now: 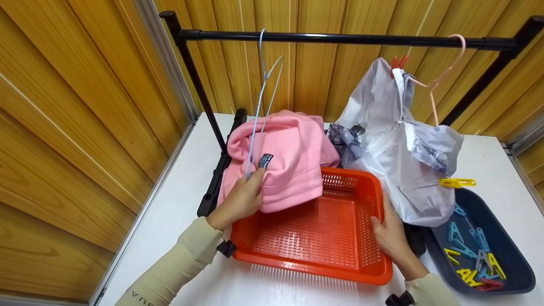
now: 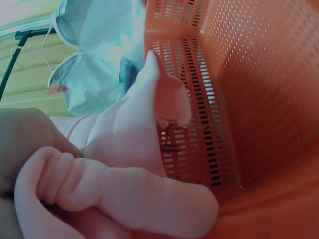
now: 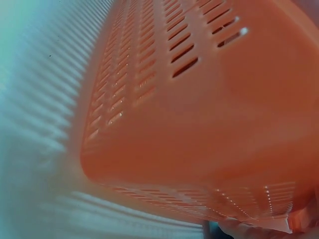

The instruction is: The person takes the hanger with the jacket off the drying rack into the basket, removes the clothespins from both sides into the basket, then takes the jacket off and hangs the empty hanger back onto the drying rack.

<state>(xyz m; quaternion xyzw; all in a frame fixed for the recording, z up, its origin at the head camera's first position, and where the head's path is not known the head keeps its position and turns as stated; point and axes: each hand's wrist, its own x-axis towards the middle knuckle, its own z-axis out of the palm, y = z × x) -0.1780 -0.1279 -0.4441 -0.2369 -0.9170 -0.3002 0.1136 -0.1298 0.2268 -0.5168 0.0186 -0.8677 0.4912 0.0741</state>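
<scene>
My left hand (image 1: 242,197) pinches the pink fleece garment (image 1: 293,148) near its dark label, together with the lower part of a light blue wire hanger (image 1: 258,106). That hanger's hook is over the black rod. The pink cloth lies bunched over the back left of an orange-red plastic basket (image 1: 312,267). With thumb over the rim, my right hand (image 1: 389,233) grips the basket's right side. In the left wrist view, folds of the garment (image 2: 119,129) hang beside the perforated basket wall. The right wrist view is mostly the basket's outer wall (image 3: 224,109).
A black rack rod (image 1: 340,38) spans the back. From it a pink hanger (image 1: 457,59) carries a white-grey garment (image 1: 395,161) with a red clothespin (image 1: 398,62) and a yellow clothespin (image 1: 457,182). At right, a dark tray (image 1: 522,272) holds several clothespins. Wood-patterned walls (image 1: 63,106) enclose the white table.
</scene>
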